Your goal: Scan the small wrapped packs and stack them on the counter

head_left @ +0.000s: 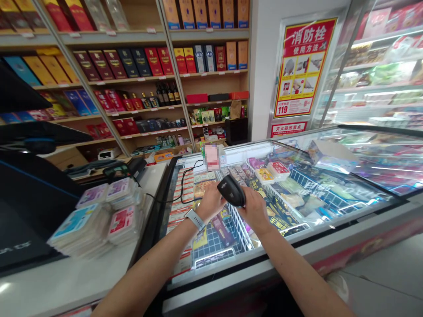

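A black handheld barcode scanner (231,191) is held over the glass top of a chest freezer (185,273). My right hand (257,210) is closed around its right end. From the other side, my left hand (211,201), with a pale watch on the wrist, has its fingers curled against the scanner; the fingertips are hidden behind it. A black cable (181,187) runs across the glass on the left. Under the glass, wire baskets (239,231) hold frozen packages. Two small stacks of packs, one with a yellow label (264,175) and one red (279,169), sit side by side farther back.
Stacked clear packs with coloured labels (124,222) stand on the white counter (122,273) at left, beside a black monitor (29,198). An open carton (332,154) rests on the freezer at right. Shelves of boxes and bottles (145,81) line the back wall.
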{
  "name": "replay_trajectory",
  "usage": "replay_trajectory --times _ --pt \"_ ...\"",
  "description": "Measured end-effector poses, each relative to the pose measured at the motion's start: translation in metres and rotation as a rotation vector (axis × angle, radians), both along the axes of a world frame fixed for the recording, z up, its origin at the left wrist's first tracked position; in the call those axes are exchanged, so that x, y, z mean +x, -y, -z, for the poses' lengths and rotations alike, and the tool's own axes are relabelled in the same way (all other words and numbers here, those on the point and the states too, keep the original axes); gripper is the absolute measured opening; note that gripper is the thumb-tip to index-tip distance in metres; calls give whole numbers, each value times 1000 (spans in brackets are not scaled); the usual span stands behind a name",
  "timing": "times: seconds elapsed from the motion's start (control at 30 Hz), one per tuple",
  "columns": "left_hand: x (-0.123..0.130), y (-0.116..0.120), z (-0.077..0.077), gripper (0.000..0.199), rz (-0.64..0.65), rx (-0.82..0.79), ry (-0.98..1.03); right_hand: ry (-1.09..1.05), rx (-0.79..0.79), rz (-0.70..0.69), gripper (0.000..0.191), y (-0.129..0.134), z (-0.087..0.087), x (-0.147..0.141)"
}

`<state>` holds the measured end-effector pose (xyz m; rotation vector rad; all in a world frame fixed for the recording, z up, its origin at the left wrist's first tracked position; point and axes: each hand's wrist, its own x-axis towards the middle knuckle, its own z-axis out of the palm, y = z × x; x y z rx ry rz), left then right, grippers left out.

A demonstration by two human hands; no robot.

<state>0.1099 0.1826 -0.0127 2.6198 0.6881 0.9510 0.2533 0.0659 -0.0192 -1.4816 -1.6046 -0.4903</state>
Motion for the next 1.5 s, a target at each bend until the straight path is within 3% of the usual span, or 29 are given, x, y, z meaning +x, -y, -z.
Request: replay_trajectory --times 0.17,0.33,0.5,0.6,0.7,0.93,1.17,1.33,1.5 --pt "-54 25 -11 52 -154 195 -267 36 3 0 34 -1 2 2" --pt "-115 45 -16 56 -385 293 -376 63 28 22 30 0 2 0" --pt "-178 62 -19 61 -744 397 -363 87 25 47 31 -1 3 1" --pt "-205 70 -21 61 -920 402 -411 101 16 46 31 -2 5 2" --pt "-219 75 -23 55 -983 416 -500 109 -4 38 30 -2 6 3" --pt "-234 74 -25 44 -943 426 -565 103 -14 19 31 0 4 1" --pt "-240 81 -29 46 -847 492 -468 82 -19 5 29 -3 6 3" --pt "-220 85 -40 42 -732 460 -276 76 -48 9 32 -3 8 3" --pt "-189 74 -33 35 -540 354 -77 66 -48 20 34 -2 8 4"
